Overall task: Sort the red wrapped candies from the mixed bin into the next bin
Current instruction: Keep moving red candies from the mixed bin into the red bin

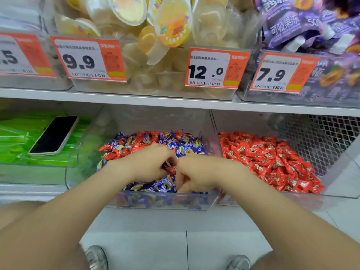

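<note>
The clear mixed bin [155,201] on the lower shelf holds blue and red wrapped candies [169,141] heaped together. To its right, the neighbouring clear bin [331,184] is full of red wrapped candies [272,158]. Both my hands are down inside the mixed bin, touching each other. My left hand [148,162] has its fingers curled around red candies [172,169] that show between the two hands. My right hand [196,172] is curled with its fingertips in the blue candies; what it holds is hidden.
A phone [54,135] lies on green packets [17,139] in the bin to the left. The upper shelf edge [175,103] overhangs the bins, carrying tubs of jelly cups with price tags [216,68]. White floor tiles and my shoes [97,258] are below.
</note>
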Tool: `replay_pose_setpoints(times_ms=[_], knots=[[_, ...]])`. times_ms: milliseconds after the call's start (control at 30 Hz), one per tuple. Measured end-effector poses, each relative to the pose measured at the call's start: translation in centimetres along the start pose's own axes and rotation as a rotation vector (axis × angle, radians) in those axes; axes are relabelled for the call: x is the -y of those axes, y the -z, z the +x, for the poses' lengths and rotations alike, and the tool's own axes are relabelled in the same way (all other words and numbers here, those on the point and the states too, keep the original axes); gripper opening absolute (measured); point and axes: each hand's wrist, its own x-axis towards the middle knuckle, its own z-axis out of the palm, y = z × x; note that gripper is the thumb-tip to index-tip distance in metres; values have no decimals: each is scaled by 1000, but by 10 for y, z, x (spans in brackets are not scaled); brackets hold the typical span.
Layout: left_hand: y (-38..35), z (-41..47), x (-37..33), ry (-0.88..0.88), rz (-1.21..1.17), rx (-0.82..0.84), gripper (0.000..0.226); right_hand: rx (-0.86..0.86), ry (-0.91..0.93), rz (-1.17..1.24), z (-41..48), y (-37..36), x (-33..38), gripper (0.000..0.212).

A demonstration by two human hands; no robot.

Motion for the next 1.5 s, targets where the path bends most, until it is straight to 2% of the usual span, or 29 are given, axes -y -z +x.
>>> replay_pose_setpoints(times_ms=[133,200,267,367,467,567,800,867,933,1100,1233,1333,1400,1500], knots=[[-9,10,-2,-11,-153,21,28,94,-73,4,9,0,3,21],[-13,13,-4,12,-233,49,40,54,-111,24,6,8,1,18],[-18,17,-6,44,-235,24,46,-120,-165,54,1,14,-6,12],[-24,22,-7,107,-164,-6,62,-408,-230,-25,-5,13,-17,17],[-23,24,-7,101,-171,9,51,-502,-241,-30,-11,11,-21,13],[-27,23,-11,68,-143,33,40,-543,-205,2,-17,12,-17,31],[-25,25,-14,64,-17,61,29,-584,-201,83,-22,14,-14,32],[-21,23,-11,114,-26,49,22,-565,-200,96,-23,17,-13,32],[-16,20,-6,151,-74,19,19,-473,-210,104,-22,19,-9,31],[8,7,8,184,-227,-61,9,-248,-212,-49,-16,18,-3,32],[7,-5,10,217,-259,-26,23,-75,-220,-264,-5,11,-4,24],[1,-8,11,171,-148,25,30,52,-271,-375,10,5,-4,56],[-2,-8,9,111,-94,57,27,53,-295,-455,21,-1,-4,66],[-4,-5,4,74,-115,85,20,-174,-288,-521,31,-3,-5,53]])
